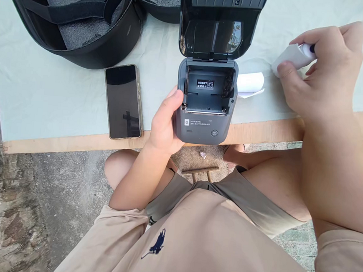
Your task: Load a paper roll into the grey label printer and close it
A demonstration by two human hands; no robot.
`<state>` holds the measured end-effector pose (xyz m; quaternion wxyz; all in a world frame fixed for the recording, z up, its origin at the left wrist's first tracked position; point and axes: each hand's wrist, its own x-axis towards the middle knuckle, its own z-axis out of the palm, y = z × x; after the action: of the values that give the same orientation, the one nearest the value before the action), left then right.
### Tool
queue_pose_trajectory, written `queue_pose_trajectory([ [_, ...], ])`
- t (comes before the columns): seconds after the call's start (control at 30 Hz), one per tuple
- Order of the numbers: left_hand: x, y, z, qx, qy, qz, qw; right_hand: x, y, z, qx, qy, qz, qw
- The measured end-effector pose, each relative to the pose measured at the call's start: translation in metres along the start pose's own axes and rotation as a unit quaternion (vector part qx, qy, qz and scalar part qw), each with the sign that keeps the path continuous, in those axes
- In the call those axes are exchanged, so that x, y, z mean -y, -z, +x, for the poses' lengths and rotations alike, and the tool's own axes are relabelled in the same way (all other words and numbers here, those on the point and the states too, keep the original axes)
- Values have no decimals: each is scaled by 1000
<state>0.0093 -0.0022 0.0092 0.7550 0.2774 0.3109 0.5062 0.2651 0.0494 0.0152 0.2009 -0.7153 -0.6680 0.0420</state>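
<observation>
Left hand [166, 126] clasps the printer [201, 127], right hand [329, 76] pinches a white roll [288, 58]; a slack left grip could tip the printer off the table edge [264, 128] under that wrist.

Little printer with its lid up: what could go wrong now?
The printer, held by the left hand at the table's front edge, might slip and fall. The phone, lying by that edge too, could get knocked off. The white roll in the right hand might slip and unwind.
</observation>
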Motion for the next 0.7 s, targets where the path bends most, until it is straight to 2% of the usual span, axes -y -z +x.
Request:
queue_pose_trajectory([
  [0.1, 0, 0, 0, -4, 0, 5, 1000, -4, 1, -2, -13, 37, 24, 999],
  [0.2, 1, 1, 0, 8, -5, -16, 1000, -2, 7, -8, -94, 126, 55, 986],
  [0.27, 2, 1, 0, 19, -5, -40, 999, 8, 13, -14, -162, 185, 39, 968],
  [0.33, 2, 2, 0, 8, 1, -39, 999, 24, 17, -19, -172, 221, -13, 960],
  [0.37, 2, 1, 0, -7, 5, -26, 1000, 33, 19, -21, -140, 226, -42, 963],
  [0.43, 2, 0, 0, -40, 12, 13, 999, 50, 20, -24, -15, 205, -91, 974],
  [0.47, 2, 0, 0, -52, 15, 32, 998, 57, 20, -24, 51, 204, -110, 972],
  [0.53, 1, -1, 0, -62, 18, 48, 997, 64, 19, -24, 130, 205, -147, 959],
  [0.6, 1, 0, 0, -47, 15, 34, 998, 66, 17, -24, 155, 217, -189, 945],
  [0.7, 1, 0, -1, -11, 8, -7, 1000, 63, 12, -23, 155, 226, -231, 934],
])
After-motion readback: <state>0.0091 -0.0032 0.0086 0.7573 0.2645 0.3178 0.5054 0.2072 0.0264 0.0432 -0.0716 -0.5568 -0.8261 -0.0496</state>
